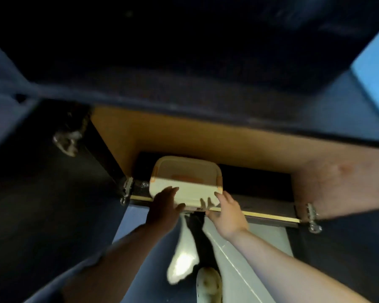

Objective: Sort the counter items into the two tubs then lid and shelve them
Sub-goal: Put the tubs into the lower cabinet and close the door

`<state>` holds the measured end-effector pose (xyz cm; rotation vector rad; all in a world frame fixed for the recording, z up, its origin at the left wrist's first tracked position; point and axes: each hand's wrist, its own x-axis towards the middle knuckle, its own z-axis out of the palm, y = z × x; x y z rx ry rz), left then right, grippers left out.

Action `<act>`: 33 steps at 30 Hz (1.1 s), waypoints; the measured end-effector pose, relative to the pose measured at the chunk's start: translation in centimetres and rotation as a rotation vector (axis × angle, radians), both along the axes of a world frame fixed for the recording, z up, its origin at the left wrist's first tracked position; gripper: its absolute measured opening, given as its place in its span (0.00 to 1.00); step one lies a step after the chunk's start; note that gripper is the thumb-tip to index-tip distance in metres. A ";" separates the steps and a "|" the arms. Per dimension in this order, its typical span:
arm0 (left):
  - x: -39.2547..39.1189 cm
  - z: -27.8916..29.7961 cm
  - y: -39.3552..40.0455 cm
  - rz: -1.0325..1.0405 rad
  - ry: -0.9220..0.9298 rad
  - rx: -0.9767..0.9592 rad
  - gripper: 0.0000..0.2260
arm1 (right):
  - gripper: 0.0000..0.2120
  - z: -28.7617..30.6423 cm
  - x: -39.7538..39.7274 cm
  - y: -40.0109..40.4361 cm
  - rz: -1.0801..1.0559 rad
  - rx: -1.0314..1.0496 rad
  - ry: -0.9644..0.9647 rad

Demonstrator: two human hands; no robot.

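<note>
I have my left hand (pixel 165 204) and right hand (pixel 225 212) flat, fingers straight, against the near wall of the lidded tub (pixel 185 182), which sits half inside the low cabinet (pixel 206 138) on its shelf edge. I should push evenly so it slides straight. Its contents are hidden by the lid.

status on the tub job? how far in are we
Done: the tub already wears its lid, so at least one tub is lidded. In hand: left hand and right hand press flat on its near side at the open cabinet's shelf edge. Left: seating it fully. No second tub in view; its state is unknown.
</note>
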<state>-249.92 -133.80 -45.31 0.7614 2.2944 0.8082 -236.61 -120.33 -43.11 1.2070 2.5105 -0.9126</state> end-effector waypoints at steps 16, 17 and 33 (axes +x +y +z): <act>16.0 37.3 12.3 -0.303 0.157 0.342 0.19 | 0.23 35.7 17.4 6.5 -0.208 0.325 0.329; 16.3 38.2 14.0 -0.281 0.170 0.371 0.19 | 0.22 36.6 18.1 8.2 -0.208 0.349 0.359; 15.6 38.3 28.8 0.001 0.382 0.249 0.26 | 0.33 39.2 22.6 34.7 -0.176 0.374 -0.030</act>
